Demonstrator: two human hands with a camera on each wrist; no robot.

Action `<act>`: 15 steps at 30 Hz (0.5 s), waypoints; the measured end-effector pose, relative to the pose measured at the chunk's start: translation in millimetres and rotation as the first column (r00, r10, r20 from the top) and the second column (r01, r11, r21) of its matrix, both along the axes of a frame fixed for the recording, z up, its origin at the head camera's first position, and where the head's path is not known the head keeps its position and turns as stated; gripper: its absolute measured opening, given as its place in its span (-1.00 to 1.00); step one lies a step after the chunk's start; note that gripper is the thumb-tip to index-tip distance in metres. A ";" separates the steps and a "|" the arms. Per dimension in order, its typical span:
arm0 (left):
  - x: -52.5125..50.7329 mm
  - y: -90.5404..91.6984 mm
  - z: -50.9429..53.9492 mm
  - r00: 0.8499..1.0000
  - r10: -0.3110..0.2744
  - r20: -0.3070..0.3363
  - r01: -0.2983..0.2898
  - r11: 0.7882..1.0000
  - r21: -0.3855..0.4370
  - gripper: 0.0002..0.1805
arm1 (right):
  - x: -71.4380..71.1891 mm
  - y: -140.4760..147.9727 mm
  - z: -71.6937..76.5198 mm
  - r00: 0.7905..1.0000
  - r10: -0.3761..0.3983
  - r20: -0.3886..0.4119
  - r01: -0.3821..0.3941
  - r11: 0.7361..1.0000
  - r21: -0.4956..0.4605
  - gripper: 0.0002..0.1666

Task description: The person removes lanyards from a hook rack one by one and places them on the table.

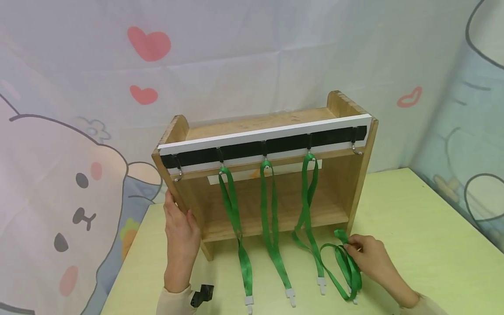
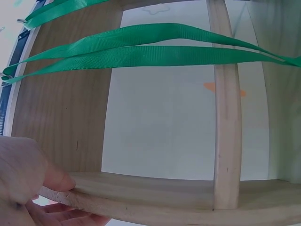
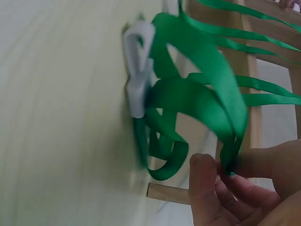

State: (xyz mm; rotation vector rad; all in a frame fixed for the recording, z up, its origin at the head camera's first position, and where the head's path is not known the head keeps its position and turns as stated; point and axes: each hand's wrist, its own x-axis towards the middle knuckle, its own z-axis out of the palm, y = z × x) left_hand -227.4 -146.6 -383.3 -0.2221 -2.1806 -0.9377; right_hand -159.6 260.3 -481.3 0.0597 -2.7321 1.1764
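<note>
A small wooden shelf has a black strip with metal hooks along its top front edge. My left hand grips its left side panel, thumb on the inner face and fingers on the outer one. Bunched in loops, a green lanyard is pinched between the thumb and fingers of my right hand, near the shelf's right front foot. In the right wrist view its white plastic clip shows close to the tabletop. Three more green lanyards hang from the middle hooks.
The outermost left hook and right hook hold nothing. White clips of the hanging lanyards lie toward the table's front. The pale yellow table extends right of the shelf. A printed cloth stands behind.
</note>
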 end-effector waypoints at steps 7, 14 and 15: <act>-0.7 -0.4 0.0 1.000 -0.003 -0.014 0.003 1.000 -0.011 -0.25 | -6.6 -5.6 -6.9 1.000 0.020 -0.019 -0.019 0.997 0.077 -0.94; -0.5 -0.7 -0.7 1.000 0.002 -0.006 -0.002 1.000 -0.015 -0.26 | -9.1 -9.5 -7.4 0.999 0.017 0.032 -0.022 0.989 0.148 -0.95; -0.6 -0.9 -0.5 1.000 0.002 -0.008 -0.002 1.000 -0.016 -0.26 | -9.7 -10.1 -7.2 0.999 0.019 0.043 -0.026 0.988 0.152 -0.94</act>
